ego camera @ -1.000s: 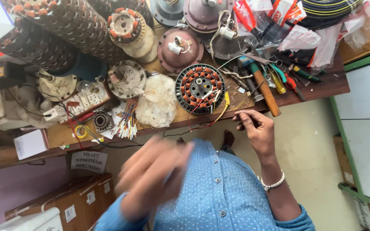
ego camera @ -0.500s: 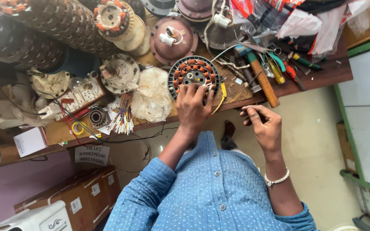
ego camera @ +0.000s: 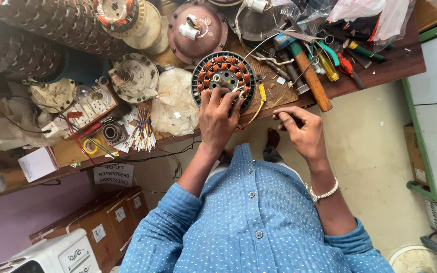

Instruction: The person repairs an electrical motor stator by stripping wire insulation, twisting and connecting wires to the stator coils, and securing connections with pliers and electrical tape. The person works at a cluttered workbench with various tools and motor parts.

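A round fan stator (ego camera: 223,76) with copper-orange coils and a black rim lies on the wooden bench (ego camera: 380,71). My left hand (ego camera: 218,116) rests over its near edge, and the fingertips grip the rim and the loose white and red wires there. A yellow wire (ego camera: 261,96) trails from the stator over the bench edge. My right hand (ego camera: 302,132) hovers just off the bench edge, to the right of the stator, with its fingers curled and pinched on something small and dark that I cannot make out. A white bead bracelet (ego camera: 324,192) sits on that wrist.
A wooden-handled hammer (ego camera: 309,76), pliers and screwdrivers (ego camera: 345,55) lie right of the stator. Motor housings (ego camera: 198,30), a plastic bag (ego camera: 175,103), a bundle of coloured wires (ego camera: 140,131) and a switchboard (ego camera: 89,106) crowd the left. Cardboard boxes (ego camera: 92,227) stand below the bench.
My left hand has swung up from in front of my chest to the stator and settled on its near edge. My right hand has stayed by the bench edge.
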